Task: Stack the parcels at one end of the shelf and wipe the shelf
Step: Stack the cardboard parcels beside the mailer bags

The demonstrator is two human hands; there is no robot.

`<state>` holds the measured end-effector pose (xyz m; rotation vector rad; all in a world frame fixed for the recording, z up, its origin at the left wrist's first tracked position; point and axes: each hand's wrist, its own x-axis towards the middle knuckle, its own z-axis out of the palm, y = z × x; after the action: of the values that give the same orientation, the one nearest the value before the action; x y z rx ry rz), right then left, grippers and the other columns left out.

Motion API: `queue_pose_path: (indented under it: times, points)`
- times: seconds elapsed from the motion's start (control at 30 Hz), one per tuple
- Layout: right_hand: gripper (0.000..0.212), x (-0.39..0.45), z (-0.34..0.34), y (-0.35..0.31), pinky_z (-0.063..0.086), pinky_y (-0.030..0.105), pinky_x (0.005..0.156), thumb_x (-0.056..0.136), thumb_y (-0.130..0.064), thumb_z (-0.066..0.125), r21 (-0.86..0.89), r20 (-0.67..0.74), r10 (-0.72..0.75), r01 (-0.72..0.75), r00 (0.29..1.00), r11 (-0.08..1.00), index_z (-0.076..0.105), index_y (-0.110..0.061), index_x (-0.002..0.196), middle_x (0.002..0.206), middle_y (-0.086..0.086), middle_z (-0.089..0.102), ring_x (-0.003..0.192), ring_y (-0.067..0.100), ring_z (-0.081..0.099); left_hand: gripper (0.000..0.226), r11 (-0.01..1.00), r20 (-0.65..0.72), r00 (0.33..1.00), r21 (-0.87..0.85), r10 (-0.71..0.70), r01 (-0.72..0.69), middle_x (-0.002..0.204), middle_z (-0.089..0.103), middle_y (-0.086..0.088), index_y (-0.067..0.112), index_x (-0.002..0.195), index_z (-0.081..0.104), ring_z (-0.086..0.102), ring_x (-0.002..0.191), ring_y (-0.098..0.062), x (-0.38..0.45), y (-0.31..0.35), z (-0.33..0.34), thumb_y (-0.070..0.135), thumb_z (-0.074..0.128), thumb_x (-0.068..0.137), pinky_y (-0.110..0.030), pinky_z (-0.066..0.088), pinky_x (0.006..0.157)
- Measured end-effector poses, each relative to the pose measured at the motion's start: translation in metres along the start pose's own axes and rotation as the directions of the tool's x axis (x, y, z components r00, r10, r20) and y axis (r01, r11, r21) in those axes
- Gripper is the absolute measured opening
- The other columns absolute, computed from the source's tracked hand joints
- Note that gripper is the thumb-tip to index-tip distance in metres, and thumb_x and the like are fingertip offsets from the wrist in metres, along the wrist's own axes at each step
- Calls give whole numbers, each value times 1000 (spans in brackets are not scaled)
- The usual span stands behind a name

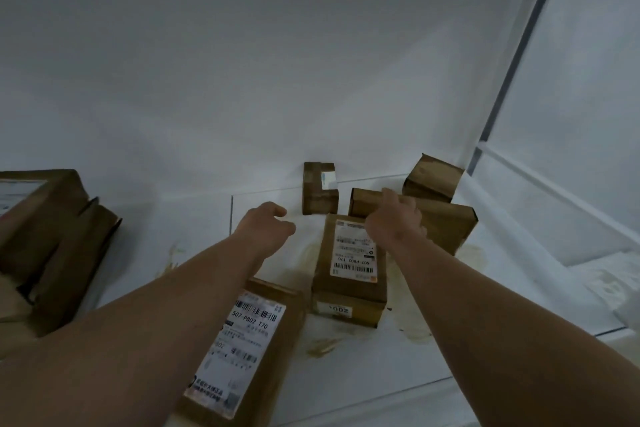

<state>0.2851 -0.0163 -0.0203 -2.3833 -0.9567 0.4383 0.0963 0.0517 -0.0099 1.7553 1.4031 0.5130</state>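
Observation:
Several brown cardboard parcels lie on a white shelf (398,367). My right hand (396,218) grips the near edge of a long flat parcel (446,222) at the back right. In front of it stands a labelled box (349,277). A small taped box (318,191) stands against the back wall, and a tilted box (433,180) leans in the back right corner. My left hand (268,222) hovers with loosely curled fingers, holding nothing, just left of the small taped box. Under my left forearm lies a large labelled parcel (249,347).
A pile of bigger parcels (52,239) sits at the left end of the shelf. Yellowish stains (322,347) mark the shelf around the middle parcels. A grey metal upright (512,69) and a white side panel bound the right end.

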Motion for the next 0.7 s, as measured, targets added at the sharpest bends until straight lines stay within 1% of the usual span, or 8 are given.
queue_pose_path:
  times: [0.1, 0.17, 0.23, 0.3, 0.37, 0.5, 0.63, 0.7]
  points:
    - [70, 16, -12, 6, 17, 51, 115, 82, -11, 47, -217, -46, -94, 81, 995, 973, 28, -24, 148, 158, 5, 18, 144, 30, 15, 44, 999, 20, 1000, -37, -17, 18, 138, 48, -8, 19, 136, 49, 49, 113, -23, 7, 10, 11, 23, 59, 93, -30, 38, 84]
    - [74, 26, -15, 11, 7, 52, 119, 85, -9, 45, -292, 15, -83, 84, 996, 953, 18, -22, 153, 163, 3, 7, 149, 28, 2, 44, 998, 23, 999, -41, -36, 37, 138, 48, -9, 19, 136, 49, 49, 119, -25, 9, 13, 18, 22, 60, 93, -30, 38, 85]
    - [79, 33, -14, 16, 0, 53, 120, 86, -7, 43, -344, 77, -64, 86, 995, 935, 9, -23, 155, 163, 2, 5, 150, 28, -4, 44, 998, 30, 998, -44, -52, 54, 138, 48, -8, 18, 136, 49, 49, 121, -25, 11, 16, 24, 22, 59, 93, -30, 38, 85]
    - [79, 37, -10, 19, 1, 55, 119, 85, -8, 46, -386, 65, -78, 97, 995, 917, 11, -24, 154, 161, 5, 15, 149, 31, 4, 44, 997, 38, 997, -42, -60, 61, 139, 48, -8, 18, 136, 48, 48, 122, -25, 13, 17, 27, 21, 59, 93, -30, 38, 86]
    - [75, 39, -8, 23, 9, 56, 117, 82, -11, 50, -437, -1, -111, 99, 994, 894, 21, -26, 150, 150, 8, 27, 141, 34, 19, 43, 997, 43, 997, -39, -66, 68, 138, 48, -8, 19, 136, 48, 48, 122, -25, 16, 18, 27, 21, 59, 94, -30, 38, 87]
    - [45, 43, -8, 30, 21, 51, 110, 78, -12, 54, -482, -56, -128, 85, 990, 872, 51, -25, 122, 126, 8, 38, 122, 32, 33, 42, 996, 51, 997, -64, -64, 67, 136, 50, -7, 18, 134, 51, 49, 113, -20, 18, 15, 27, 21, 59, 94, -30, 39, 86]
    - [39, 43, -13, 33, 23, 50, 109, 82, -14, 53, -306, -175, -64, 7, 983, 952, 50, -23, 119, 124, 8, 44, 123, 33, 36, 41, 994, 55, 997, -93, -58, 63, 136, 50, -5, 18, 135, 52, 47, 112, -17, 18, 12, 25, 22, 58, 94, -29, 37, 87]
    - [37, 42, -20, 27, 25, 49, 107, 82, -15, 54, -195, -266, -103, 51, 959, 979, 49, -21, 118, 124, 7, 48, 122, 32, 38, 41, 989, 48, 998, -135, -47, 53, 135, 51, -4, 17, 134, 52, 46, 110, -15, 18, 11, 23, 26, 57, 95, -30, 38, 92]
